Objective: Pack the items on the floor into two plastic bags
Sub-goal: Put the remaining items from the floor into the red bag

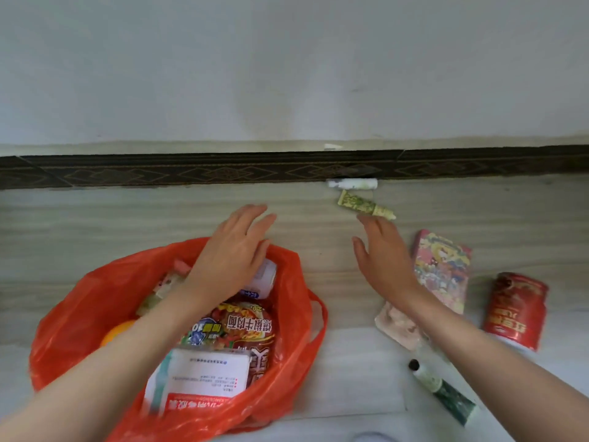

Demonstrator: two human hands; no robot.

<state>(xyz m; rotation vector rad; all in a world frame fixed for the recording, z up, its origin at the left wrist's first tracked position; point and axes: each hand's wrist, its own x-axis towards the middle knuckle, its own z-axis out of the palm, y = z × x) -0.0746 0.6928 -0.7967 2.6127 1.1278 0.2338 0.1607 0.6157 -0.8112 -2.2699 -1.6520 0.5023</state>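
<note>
Head view: the left hand (234, 250) is flat with straight fingers over the far side of the red bag (287, 371), holding nothing. The right hand (384, 250) is spread wide too, reaching out, its fingertips close to a small yellow-green tube (363, 205). The bag lies on the floor (95, 218), full of packets. Beside the right arm lie a pink box (446, 266), a red can (514, 311) and a dark green tube (446, 390).
</note>
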